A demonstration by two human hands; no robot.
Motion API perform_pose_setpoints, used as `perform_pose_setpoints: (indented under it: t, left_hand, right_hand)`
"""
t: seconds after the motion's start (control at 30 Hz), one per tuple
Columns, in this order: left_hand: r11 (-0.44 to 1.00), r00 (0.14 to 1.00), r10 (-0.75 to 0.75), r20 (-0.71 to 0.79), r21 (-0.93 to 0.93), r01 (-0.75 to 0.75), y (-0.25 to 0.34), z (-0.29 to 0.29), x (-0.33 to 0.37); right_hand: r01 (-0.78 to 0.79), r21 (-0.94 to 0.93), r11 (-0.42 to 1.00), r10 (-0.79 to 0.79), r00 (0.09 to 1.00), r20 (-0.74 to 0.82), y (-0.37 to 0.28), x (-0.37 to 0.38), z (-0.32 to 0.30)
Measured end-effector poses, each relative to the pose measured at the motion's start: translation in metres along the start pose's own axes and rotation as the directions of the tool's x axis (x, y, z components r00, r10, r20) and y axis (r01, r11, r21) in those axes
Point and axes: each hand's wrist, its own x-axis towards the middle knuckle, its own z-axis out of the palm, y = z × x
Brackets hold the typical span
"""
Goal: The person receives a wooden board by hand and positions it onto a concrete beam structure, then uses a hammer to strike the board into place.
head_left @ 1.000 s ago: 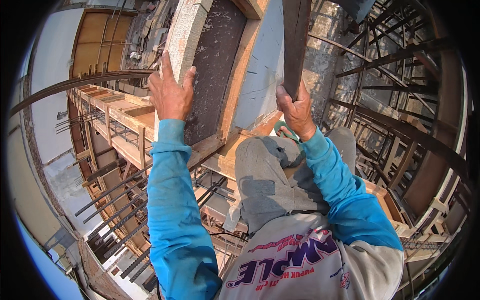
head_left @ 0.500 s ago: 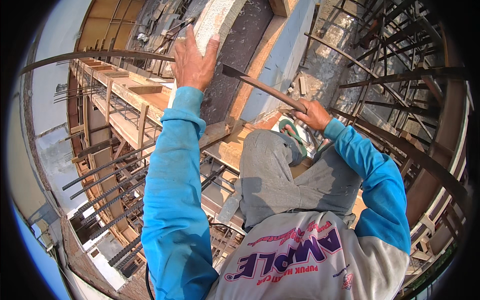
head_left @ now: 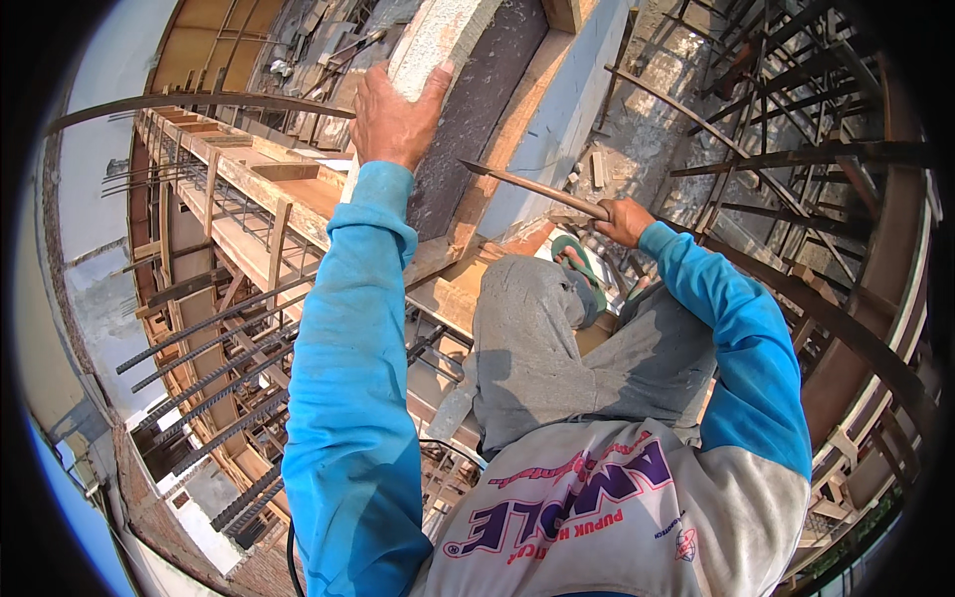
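My left hand [head_left: 398, 117] grips the edge of a long, pale, rough-surfaced beam [head_left: 438, 50], thumb on one side and fingers on the other. Beyond it lies a dark flat panel [head_left: 487, 90], bordered by a wooden plank [head_left: 507, 149]. In my right hand [head_left: 625, 221] is a long slim tool with a brown shaft and dark flat tip [head_left: 532, 186]. Its tip points left over the panel, apart from the beam. My fingers wrap round its near end, beside my sandalled foot [head_left: 579, 267].
To the left are wooden formwork [head_left: 244, 169] and several protruding steel rebars [head_left: 214, 323]. A curved dark bar [head_left: 209, 100] reaches toward my left hand. Wooden scaffolding poles [head_left: 796, 159] and a long dark beam [head_left: 836, 313] stand on the right, over a lower level with debris.
The tool has turned, so its flat tip now shows narrower, and the tip has shifted slightly down and right. My left hand has moved slightly to the right along with the beam.
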Motion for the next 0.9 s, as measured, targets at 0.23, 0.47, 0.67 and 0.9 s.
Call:
perform_pose_setpoints:
  t: [0.23, 0.47, 0.67, 0.9]
  left_hand:
    - [0.996, 1.000, -0.015, 0.027, 0.091, 0.013, 0.003, 0.002, -0.001]
    - [0.986, 0.994, -0.063, 0.095, 0.157, 0.047, 0.009, 0.005, -0.001]
    - [0.994, 0.998, -0.038, 0.044, 0.100, 0.033, 0.002, 0.005, 0.003]
    - [0.996, 0.999, -0.027, 0.022, 0.082, 0.025, 0.010, 0.005, -0.002]
  right_hand:
    - [0.449, 0.346, 0.824, -0.392, 0.892, -0.225, -0.035, -0.012, -0.014]
    - [-0.084, -0.167, 0.982, 0.100, 0.991, 0.086, 0.006, 0.034, 0.019]
    - [0.114, -0.008, 0.993, -0.115, 0.990, -0.085, -0.013, 0.000, 0.001]
    - [0.152, -0.023, 0.988, -0.154, 0.984, -0.095, 0.010, 0.021, 0.018]
